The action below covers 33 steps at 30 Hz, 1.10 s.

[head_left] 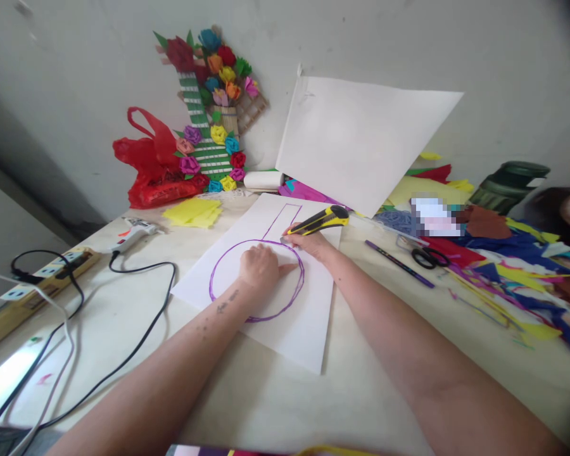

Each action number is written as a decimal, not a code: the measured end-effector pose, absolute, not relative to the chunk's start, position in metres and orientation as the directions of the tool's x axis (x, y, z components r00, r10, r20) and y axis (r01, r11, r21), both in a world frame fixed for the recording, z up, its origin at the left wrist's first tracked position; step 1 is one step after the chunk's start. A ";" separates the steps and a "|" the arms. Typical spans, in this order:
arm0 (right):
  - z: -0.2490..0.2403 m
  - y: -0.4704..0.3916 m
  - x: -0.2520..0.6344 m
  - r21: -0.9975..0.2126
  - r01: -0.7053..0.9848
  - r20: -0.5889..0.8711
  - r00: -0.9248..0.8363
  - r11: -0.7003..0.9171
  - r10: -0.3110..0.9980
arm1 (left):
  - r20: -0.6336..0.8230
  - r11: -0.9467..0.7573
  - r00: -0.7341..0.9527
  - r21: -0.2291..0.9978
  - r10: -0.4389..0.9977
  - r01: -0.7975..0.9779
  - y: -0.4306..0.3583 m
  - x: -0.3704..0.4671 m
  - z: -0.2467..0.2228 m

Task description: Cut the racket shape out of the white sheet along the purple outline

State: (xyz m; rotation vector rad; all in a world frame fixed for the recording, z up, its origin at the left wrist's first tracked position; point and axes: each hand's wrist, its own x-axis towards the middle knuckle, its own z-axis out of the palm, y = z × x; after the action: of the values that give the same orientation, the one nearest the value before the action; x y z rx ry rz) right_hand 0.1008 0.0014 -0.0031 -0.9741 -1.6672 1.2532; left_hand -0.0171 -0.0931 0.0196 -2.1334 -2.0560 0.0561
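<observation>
Here, the right hand (306, 242) is closed around a yellow-and-black utility knife (320, 220) above the white sheet (308, 335), its long axis slanting from blade end at lower left to butt at upper right; the left hand (259, 269), thumb spread from its fingers, rests inside the purple circle (301, 285).

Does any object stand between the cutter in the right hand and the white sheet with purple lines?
Nothing visible does: the cutter in the right hand has its front end at the purple circle on the white sheet. The left hand lies on the sheet, nearer the person.
</observation>
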 end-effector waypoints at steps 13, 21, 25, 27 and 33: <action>-0.001 0.001 0.101 -0.950 0.154 0.198 -0.382 0.273 0.903 | 0.093 -0.021 0.035 -0.140 0.995 0.990 -0.093 -0.017 0.020; -0.002 0.002 0.102 -0.946 0.126 0.219 -0.437 0.300 0.872 | 0.085 -0.025 0.038 -0.145 0.996 0.989 -0.094 -0.017 0.020; -0.006 0.006 0.101 -0.949 0.098 0.227 -0.444 0.298 0.867 | 0.088 -0.018 0.031 -0.148 0.996 0.989 -0.095 -0.016 0.020; -0.007 0.007 0.101 -0.953 0.091 0.223 -0.437 0.290 0.871 | 0.087 -0.013 0.026 -0.151 0.996 0.988 -0.095 -0.016 0.021; -0.007 0.007 0.100 -0.959 0.100 0.203 -0.407 0.264 0.891 | 0.079 -0.023 0.035 -0.154 0.996 0.988 -0.095 -0.017 0.021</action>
State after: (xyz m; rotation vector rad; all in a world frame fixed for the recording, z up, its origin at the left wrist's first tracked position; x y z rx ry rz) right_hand 0.0998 0.0068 -0.0069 -0.9141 -1.7235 1.2268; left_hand -0.0172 -0.0945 0.0211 -2.1333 -2.0717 0.0758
